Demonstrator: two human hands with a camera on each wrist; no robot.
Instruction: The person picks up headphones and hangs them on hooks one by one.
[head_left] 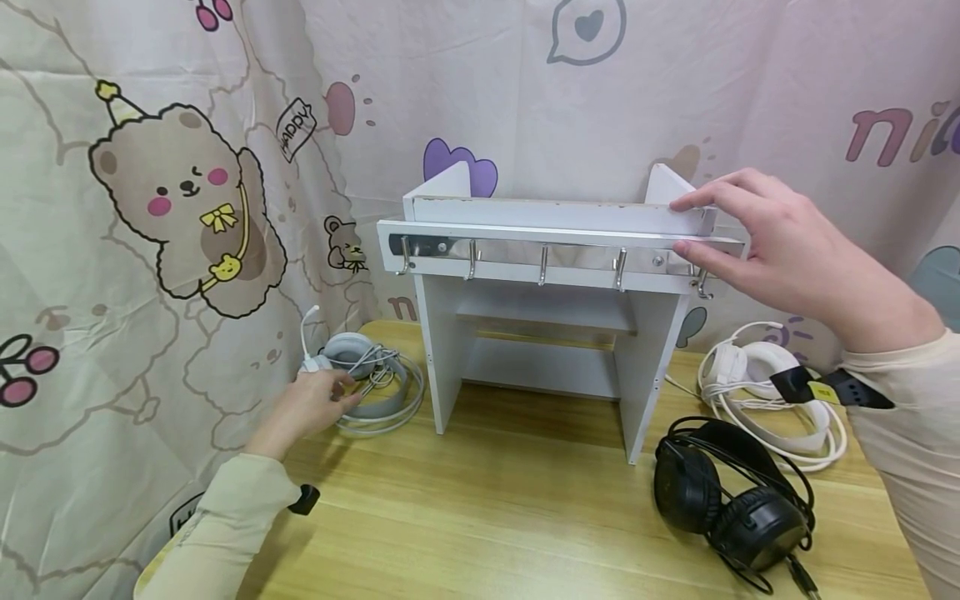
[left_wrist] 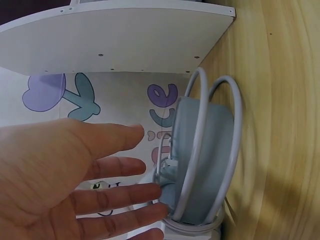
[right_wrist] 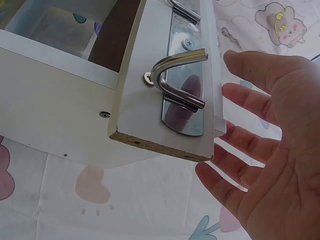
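Observation:
In the head view, my left hand (head_left: pixel 315 402) is at a grey-white headset (head_left: pixel 393 402) with a coiled cable, on the table's left side. The left wrist view shows that hand's fingers (left_wrist: pixel 120 197) extended beside the headset (left_wrist: pixel 216 150); nothing is gripped. A white wooden rack (head_left: pixel 444 358) stands mid-table, its front rail carrying a metal strip with several hooks (head_left: pixel 543 265). Over the rail's right end is my right hand (head_left: pixel 795 250). Seen from the right wrist, its loosely bent fingers (right_wrist: pixel 245 135) surround the rail's edge near the end hook (right_wrist: pixel 180 62), holding nothing.
On the right side of the table (head_left: pixel 480 517) lie a black headset (head_left: pixel 761 525) and, behind it, a white headset (head_left: pixel 768 367) with a looped cable. A printed curtain (head_left: pixel 570 117) hangs behind the rack and along the left.

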